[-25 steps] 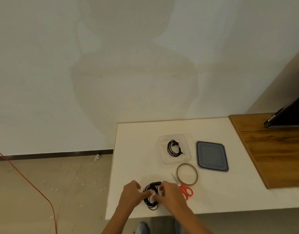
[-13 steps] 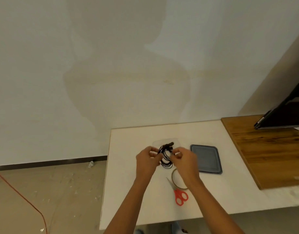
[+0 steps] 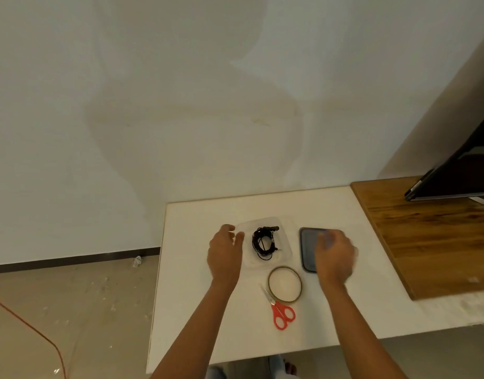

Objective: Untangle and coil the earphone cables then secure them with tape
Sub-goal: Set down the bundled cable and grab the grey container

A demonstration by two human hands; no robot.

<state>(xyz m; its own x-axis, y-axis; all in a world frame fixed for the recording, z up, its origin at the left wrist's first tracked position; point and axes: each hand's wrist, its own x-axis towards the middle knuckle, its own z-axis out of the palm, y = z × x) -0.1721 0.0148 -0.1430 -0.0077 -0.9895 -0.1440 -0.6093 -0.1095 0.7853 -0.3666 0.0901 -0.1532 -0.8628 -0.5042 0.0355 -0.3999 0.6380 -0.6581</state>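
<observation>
**A:** Cables (image 3: 264, 242) first: where are they, from the head camera?

**B:** Coiled in a black bundle inside the clear tub (image 3: 286, 258) on the white worktop (image 3: 344, 310), apart from both hands. My guess is the tub is there to collect finished coils. Whether tape is on this bundle I can't tell.

**A:** And the grey thing to its right?

**B:** Lid (image 3: 307, 250), most likely the tub's, lying flat just beside it. The right hand (image 3: 335, 255) is over it, hiding much of it.

**A:** Are its fingers gripping it?

**B:** They're curled downward and blurred. Whether they touch or pinch the lid, I can't tell.

**A:** Left hand (image 3: 225, 253)?

**B:** At the tub's left edge, fingers (image 3: 229, 228) loosely spread, thumb near the rim, holding nothing. It may be steadying the tub, though contact is unclear.

**A:** Tools?

**B:** Tape (image 3: 285, 284) lies flat just in front of the tub, with red-handled scissors (image 3: 280, 310) touching its near side. Both sit between the forearms, within easy reach, neither in hand.
</observation>
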